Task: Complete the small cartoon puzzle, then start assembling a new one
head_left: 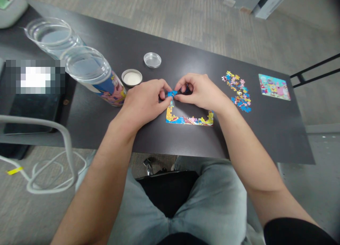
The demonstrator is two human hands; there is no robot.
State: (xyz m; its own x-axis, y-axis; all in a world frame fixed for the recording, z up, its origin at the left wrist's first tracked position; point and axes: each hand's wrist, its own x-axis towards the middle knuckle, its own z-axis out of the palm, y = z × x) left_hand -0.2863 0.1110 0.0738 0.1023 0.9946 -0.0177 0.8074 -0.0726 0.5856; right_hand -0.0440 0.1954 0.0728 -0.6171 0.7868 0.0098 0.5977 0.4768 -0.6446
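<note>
A partly joined jigsaw puzzle border (189, 121) lies on the dark table, its bottom row and left side linked, with bare table inside it. At its upper left corner are blue jigsaw pieces (172, 93). My left hand (148, 100) reaches in from the left, its thumb and index finger closed on the blue pieces' left edge. From the right, my right hand (198, 91) pinches at the same corner, its fingertips at the blue pieces' right edge. Those fingers partly hide the puzzle's upper side.
Loose jigsaw pieces (240, 92) lie to the right, beside a colourful picture card (275, 86). Leftward stand two clear plastic canisters (87, 66), a round tin (132, 78) and a round lid (152, 60). A dark device (32, 112) and a white cable (67, 142) are at far left.
</note>
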